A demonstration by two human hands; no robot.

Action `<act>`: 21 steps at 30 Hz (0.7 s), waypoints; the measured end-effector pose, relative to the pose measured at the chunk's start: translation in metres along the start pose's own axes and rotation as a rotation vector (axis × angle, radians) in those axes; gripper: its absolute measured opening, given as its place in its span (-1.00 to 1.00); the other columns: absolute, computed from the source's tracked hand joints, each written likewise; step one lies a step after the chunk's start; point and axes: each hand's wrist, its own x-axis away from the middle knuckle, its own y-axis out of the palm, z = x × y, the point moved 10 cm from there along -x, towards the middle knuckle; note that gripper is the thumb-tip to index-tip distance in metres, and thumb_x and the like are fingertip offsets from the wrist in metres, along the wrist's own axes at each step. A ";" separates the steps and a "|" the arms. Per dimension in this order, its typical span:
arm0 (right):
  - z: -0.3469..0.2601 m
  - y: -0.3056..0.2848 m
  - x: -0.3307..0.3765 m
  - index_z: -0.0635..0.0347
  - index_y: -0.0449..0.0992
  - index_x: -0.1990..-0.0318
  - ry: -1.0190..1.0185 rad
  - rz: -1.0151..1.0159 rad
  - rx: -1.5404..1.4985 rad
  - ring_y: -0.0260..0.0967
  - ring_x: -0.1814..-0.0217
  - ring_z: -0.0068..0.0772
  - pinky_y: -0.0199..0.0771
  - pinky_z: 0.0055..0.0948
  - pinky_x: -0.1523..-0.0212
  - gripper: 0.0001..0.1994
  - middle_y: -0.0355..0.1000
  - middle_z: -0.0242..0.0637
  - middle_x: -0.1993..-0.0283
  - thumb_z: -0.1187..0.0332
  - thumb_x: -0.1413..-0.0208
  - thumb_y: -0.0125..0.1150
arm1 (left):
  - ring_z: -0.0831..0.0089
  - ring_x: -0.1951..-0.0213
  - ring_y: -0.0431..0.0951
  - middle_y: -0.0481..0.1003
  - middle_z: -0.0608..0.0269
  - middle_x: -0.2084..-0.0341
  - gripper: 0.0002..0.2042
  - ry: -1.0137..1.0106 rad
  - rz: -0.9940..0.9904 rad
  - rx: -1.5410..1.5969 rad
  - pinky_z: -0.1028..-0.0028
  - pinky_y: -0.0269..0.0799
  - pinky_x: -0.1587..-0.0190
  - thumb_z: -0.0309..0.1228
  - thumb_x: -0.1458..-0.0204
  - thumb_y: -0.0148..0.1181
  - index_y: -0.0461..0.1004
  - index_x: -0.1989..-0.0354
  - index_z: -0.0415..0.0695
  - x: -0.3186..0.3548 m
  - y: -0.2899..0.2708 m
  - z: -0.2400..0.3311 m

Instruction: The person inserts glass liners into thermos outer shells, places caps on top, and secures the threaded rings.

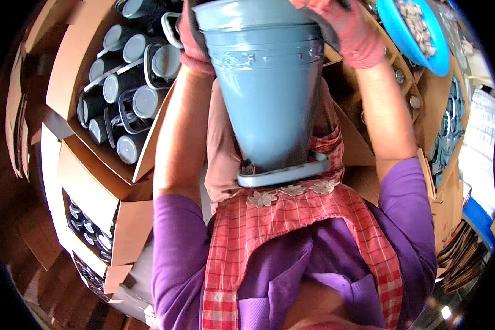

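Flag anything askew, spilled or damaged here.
Nothing spilled or visibly damaged. The blue-grey plastic pot is held tilted against the apron, left hand and right hand in pink gloves at its rim. The cups in the open cardboard box lie jumbled at mixed angles, not in rows. The blue bowl holds its contents.

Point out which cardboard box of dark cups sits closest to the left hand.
The upper open box, its cups' grey lids facing up, beside the gloved left hand on the blue pot; the other box lies lower.
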 end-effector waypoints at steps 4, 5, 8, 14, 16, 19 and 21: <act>0.002 -0.003 0.011 0.25 0.44 0.35 0.240 -0.001 -0.020 0.30 0.32 -0.58 0.27 -0.59 0.29 -0.56 0.34 -0.39 0.39 -0.03 0.01 0.17 | 0.10 -0.12 0.27 0.24 0.01 -0.14 -0.31 -0.060 -0.106 0.051 0.17 0.14 -0.19 0.15 -0.04 -0.13 0.18 -0.18 -0.17 -0.007 0.014 -0.004; -0.003 -0.004 0.009 0.29 0.47 0.20 0.214 -0.062 0.129 0.36 0.17 -0.47 0.34 -0.47 0.12 -0.49 0.42 -0.30 0.22 -0.06 0.02 0.15 | 0.09 -0.13 0.26 0.22 0.01 -0.15 -0.30 -0.057 -0.133 0.052 0.15 0.13 -0.20 0.16 -0.03 -0.13 0.17 -0.19 -0.16 -0.006 0.016 -0.003; -0.013 0.001 -0.005 0.26 0.49 0.34 0.059 0.044 -0.025 0.42 0.30 -0.47 0.39 -0.48 0.21 -0.57 0.45 -0.30 0.42 -0.02 -0.05 0.11 | 0.11 -0.19 0.21 0.19 -0.04 -0.18 -0.13 0.039 -0.310 -0.094 0.23 0.08 -0.22 0.32 -0.01 -0.35 0.17 -0.19 -0.31 -0.006 0.038 0.018; 0.090 -0.032 0.070 0.28 0.25 -0.17 0.604 0.174 -0.127 0.28 -0.11 -0.48 0.25 -0.47 -0.13 -0.29 0.33 -0.24 -0.12 -0.18 -0.10 -0.06 | 0.14 -0.30 -0.01 -0.01 -0.03 -0.28 -0.10 0.460 -0.241 -0.621 0.13 -0.22 -0.32 0.34 -0.01 -0.54 -0.02 -0.29 -0.24 0.025 0.096 0.083; 0.010 -0.010 0.006 0.29 0.27 -0.15 0.179 0.135 -0.215 0.32 -0.03 -0.47 0.30 -0.45 -0.03 -0.34 0.37 -0.22 -0.04 -0.09 -0.06 0.04 | 0.22 -0.34 -0.09 -0.06 0.02 -0.30 -0.14 0.518 -0.101 -0.742 0.21 -0.33 -0.34 0.32 -0.02 -0.57 -0.04 -0.31 -0.16 0.014 0.060 0.099; -0.059 0.014 -0.034 0.28 0.34 -0.09 -0.030 -0.082 -0.039 0.39 0.10 -0.43 0.37 -0.42 0.13 -0.31 0.43 -0.14 0.11 -0.15 0.01 0.02 | 0.23 -0.32 -0.06 -0.04 -0.01 -0.29 -0.11 0.233 -0.035 -0.393 0.23 -0.28 -0.34 0.33 0.02 -0.48 -0.03 -0.30 -0.21 0.000 0.024 0.063; -0.001 -0.006 -0.001 0.23 0.36 -0.07 0.224 -0.045 0.036 0.43 0.15 -0.35 0.38 -0.39 0.13 -0.30 0.45 -0.14 0.19 -0.24 -0.03 -0.10 | 0.22 -0.31 -0.01 -0.04 -0.03 -0.29 -0.09 0.234 -0.143 -0.593 0.25 -0.22 -0.33 0.34 0.04 -0.42 -0.04 -0.30 -0.23 0.003 0.069 0.048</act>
